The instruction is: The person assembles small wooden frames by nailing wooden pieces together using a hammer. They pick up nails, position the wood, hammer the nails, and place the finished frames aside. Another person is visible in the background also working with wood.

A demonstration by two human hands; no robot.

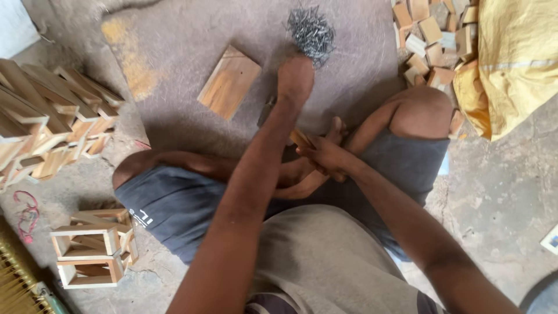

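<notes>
While the left hand (295,78) reaches out, fingers hidden, the right hand (325,156) grips a pale wooden strip (301,138).

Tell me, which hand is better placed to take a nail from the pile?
Left. The left hand is stretched forward to the edge of the pile of nails. The right hand is back near the feet, its fingers closed around a wooden strip.

Bare, matt concrete floor (500,192), rough and dusty. The nails (312,29) were thin grey metal with a dull glint. That flat board (229,82) was raw wood, unvarnished, grain showing. The small blocks (433,35) and the open frames (87,250) were pale, unfinished timber. The yellow sack (517,64) looked woven, slightly shiny. The shorts (174,203) were soft, dark, matt cloth.
</notes>
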